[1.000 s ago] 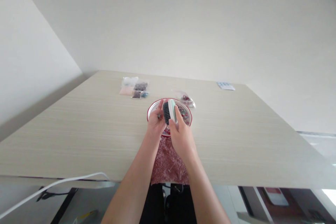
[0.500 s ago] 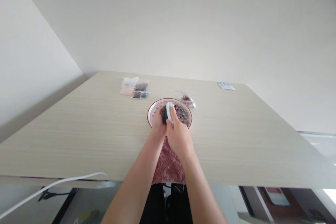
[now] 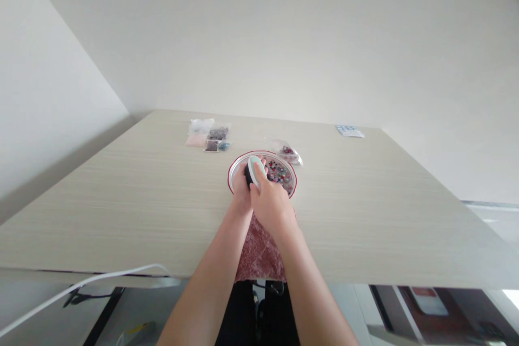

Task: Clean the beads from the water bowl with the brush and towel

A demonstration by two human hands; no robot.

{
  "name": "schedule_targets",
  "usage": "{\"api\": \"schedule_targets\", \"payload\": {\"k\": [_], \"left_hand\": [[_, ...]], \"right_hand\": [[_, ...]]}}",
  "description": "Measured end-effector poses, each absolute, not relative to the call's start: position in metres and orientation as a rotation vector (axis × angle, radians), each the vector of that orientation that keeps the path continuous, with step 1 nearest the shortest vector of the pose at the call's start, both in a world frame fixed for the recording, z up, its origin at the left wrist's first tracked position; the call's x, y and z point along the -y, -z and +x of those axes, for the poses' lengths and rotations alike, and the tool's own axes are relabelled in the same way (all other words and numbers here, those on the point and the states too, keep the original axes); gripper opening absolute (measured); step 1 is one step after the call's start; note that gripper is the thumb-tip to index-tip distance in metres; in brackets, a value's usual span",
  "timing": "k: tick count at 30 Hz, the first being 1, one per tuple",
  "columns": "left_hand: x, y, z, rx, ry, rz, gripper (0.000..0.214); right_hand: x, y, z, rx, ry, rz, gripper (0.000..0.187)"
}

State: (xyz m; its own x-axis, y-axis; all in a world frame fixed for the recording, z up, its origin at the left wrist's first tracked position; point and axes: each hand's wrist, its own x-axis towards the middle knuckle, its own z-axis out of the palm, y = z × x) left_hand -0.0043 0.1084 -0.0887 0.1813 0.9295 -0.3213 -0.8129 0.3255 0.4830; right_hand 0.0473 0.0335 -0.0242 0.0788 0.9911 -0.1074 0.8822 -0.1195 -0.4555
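My right hand (image 3: pixel 271 204) grips a mint-green brush with dark bristles (image 3: pixel 253 168) and holds it over the left side of a white plate with a red rim (image 3: pixel 263 154). Several coloured beads (image 3: pixel 279 173) lie on the right side of the plate. My left hand (image 3: pixel 240 193) sits under the brush with the bristles turned against it; its fingers are mostly hidden. A reddish sequinned cloth (image 3: pixel 259 253) lies on the table below both hands and hangs over the front edge.
Small clear bags of beads (image 3: pixel 207 136) lie at the far left of the light wooden table (image 3: pixel 121 194), and one more bag (image 3: pixel 288 153) sits behind the plate. A small checked card (image 3: pixel 349 131) rests far right. A white cable (image 3: pixel 81 284) runs below the front edge.
My right hand has swung the brush leftward and down onto my left hand, which was open with beads in it and is now covered by the brush.
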Motion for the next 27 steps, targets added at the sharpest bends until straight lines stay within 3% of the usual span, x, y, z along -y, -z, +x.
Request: {"api": "schedule_targets", "payload": {"k": [27], "left_hand": [[-0.111,0.095,-0.001,-0.665,-1.242,0.209,0.030]], "right_hand": [[-0.034,0.035,0.047,1.793,-0.595,-2.108,0.055]]}}
